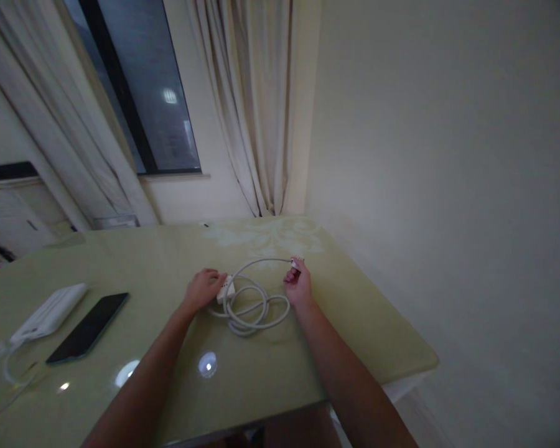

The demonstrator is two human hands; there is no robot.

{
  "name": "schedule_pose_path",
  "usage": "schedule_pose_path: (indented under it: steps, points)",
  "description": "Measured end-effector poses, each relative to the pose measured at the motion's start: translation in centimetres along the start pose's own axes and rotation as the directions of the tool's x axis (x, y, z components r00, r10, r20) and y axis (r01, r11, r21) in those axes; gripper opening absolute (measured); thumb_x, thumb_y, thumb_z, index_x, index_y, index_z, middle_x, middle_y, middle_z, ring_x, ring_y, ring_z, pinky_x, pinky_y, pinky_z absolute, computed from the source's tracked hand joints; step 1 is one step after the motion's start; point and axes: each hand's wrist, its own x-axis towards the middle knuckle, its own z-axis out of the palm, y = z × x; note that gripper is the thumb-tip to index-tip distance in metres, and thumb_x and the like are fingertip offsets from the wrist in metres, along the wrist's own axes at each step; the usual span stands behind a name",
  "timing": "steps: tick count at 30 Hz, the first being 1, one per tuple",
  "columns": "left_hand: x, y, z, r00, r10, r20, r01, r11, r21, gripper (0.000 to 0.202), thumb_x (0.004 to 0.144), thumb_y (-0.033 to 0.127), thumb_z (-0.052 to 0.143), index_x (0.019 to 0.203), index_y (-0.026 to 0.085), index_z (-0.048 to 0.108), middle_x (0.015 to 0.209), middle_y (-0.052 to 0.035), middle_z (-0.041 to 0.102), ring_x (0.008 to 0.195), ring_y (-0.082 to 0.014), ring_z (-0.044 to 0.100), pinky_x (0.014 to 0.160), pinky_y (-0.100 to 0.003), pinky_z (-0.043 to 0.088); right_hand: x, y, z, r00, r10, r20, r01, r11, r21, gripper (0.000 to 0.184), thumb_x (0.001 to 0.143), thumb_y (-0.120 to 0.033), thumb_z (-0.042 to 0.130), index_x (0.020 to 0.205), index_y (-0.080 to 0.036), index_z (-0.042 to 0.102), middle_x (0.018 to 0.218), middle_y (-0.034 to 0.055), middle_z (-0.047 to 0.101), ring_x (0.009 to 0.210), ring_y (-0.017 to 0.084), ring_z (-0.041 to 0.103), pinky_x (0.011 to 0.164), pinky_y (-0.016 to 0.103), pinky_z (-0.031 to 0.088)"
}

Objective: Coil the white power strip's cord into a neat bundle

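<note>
A white power strip (226,290) lies on the table, its socket holes facing up. My left hand (203,290) grips it from the left, the thumb on its edge and part of the strip hidden behind the fingers. From the strip runs a pale grey cord (264,309), lying in loose loops between my hands. My right hand (299,285) is closed around the white plug (295,266) at the cord's other end, its metal prongs pointing up and away.
On the left side of the table (261,379) lie a black phone (89,326) and a white power bank (51,310) with a white cable (10,367). A wall (429,186) borders the right side. Curtains (254,106) and a window (144,81) stand beyond.
</note>
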Motion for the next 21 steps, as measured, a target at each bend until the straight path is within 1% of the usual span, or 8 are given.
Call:
schedule_pose_path:
  steps: [2,5,8,11,13,15,18,21]
  points:
    - [-1.5,-0.5,-0.3,0.999,0.031,0.016,-0.029,0.995,-0.092,0.054,0.086,0.062,0.051,0.112,0.021,0.076,0.136,-0.0135,0.065,0.123,-0.0313,0.061,0.106,-0.043,0.045,0.1,-0.1,-0.1,1.000,0.004,-0.005,-0.004,1.000,-0.020,0.030,0.074,-0.027,0.077,0.070,-0.022,0.048,0.044,-0.0124,0.041,0.035,0.004,0.032,0.035,0.017,0.026]
    - [-3.1,-0.9,-1.3,0.992,0.097,0.081,-0.080,0.979,-0.188,0.062,0.076,0.065,0.063,0.119,0.023,0.073,0.142,-0.0123,0.061,0.136,-0.0353,0.051,0.115,-0.049,0.038,0.2,-0.2,-0.2,1.000,-0.006,0.018,0.007,0.998,-0.060,0.029,0.074,-0.027,0.078,0.073,-0.022,0.050,0.045,-0.0127,0.041,0.035,0.004,0.032,0.034,0.016,0.027]
    - [-4.1,-0.8,-2.7,0.971,0.175,0.161,-0.130,0.958,-0.255,0.064,0.072,0.065,0.069,0.123,0.026,0.071,0.148,-0.0102,0.056,0.140,-0.0352,0.047,0.118,-0.048,0.036,0.4,-0.5,-0.4,0.998,-0.068,0.007,0.069,0.994,-0.080,0.030,0.072,-0.027,0.080,0.074,-0.021,0.051,0.046,-0.0131,0.040,0.035,0.003,0.033,0.034,0.016,0.027]
    - [-4.7,-0.2,-3.4,0.957,0.205,0.205,-0.143,0.948,-0.284,0.078,0.064,0.062,0.079,0.131,0.025,0.066,0.149,-0.0117,0.055,0.137,-0.0356,0.051,0.114,-0.045,0.041,0.8,-1.4,-0.7,0.983,-0.173,-0.064,0.168,0.983,-0.078,0.036,0.070,-0.026,0.083,0.074,-0.022,0.048,0.046,-0.0144,0.038,0.035,0.003,0.031,0.033,0.016,0.025]
    - [-4.9,0.4,-3.3,0.962,0.215,0.169,-0.162,0.946,-0.280,0.083,0.057,0.057,0.084,0.131,0.024,0.066,0.143,-0.0128,0.059,0.132,-0.0355,0.054,0.112,-0.044,0.043,1.1,-2.2,-1.0,0.970,-0.223,-0.099,0.216,0.973,-0.075,0.040,0.070,-0.027,0.084,0.075,-0.023,0.045,0.045,-0.0157,0.036,0.034,0.002,0.030,0.033,0.015,0.024]
    - [-5.0,1.0,-3.1,0.971,0.219,0.091,-0.187,0.944,-0.272,0.081,0.055,0.055,0.086,0.127,0.024,0.068,0.135,-0.0127,0.063,0.127,-0.0347,0.057,0.110,-0.044,0.045,1.3,-2.8,-1.4,0.963,-0.244,-0.117,0.236,0.969,-0.075,0.042,0.073,-0.030,0.083,0.075,-0.023,0.042,0.045,-0.0164,0.033,0.034,0.003,0.029,0.033,0.015,0.023]
    - [-5.0,1.9,-2.7,0.973,0.229,-0.022,-0.227,0.936,-0.270,0.076,0.058,0.054,0.085,0.125,0.024,0.068,0.130,-0.0122,0.066,0.123,-0.0338,0.059,0.109,-0.045,0.045,1.4,-3.0,-1.8,0.973,-0.208,-0.097,0.199,0.976,-0.091,0.045,0.076,-0.035,0.082,0.072,-0.023,0.039,0.044,-0.0159,0.032,0.033,0.003,0.029,0.033,0.017,0.025]
    - [-4.9,2.3,-2.7,0.967,0.233,-0.100,-0.251,0.937,-0.244,0.071,0.064,0.055,0.081,0.126,0.023,0.067,0.129,-0.0128,0.067,0.122,-0.0341,0.060,0.110,-0.046,0.043,1.3,-2.6,-1.9,0.985,-0.159,-0.063,0.152,0.982,-0.112,0.045,0.077,-0.035,0.082,0.071,-0.023,0.039,0.044,-0.0149,0.034,0.033,0.004,0.031,0.034,0.017,0.025]
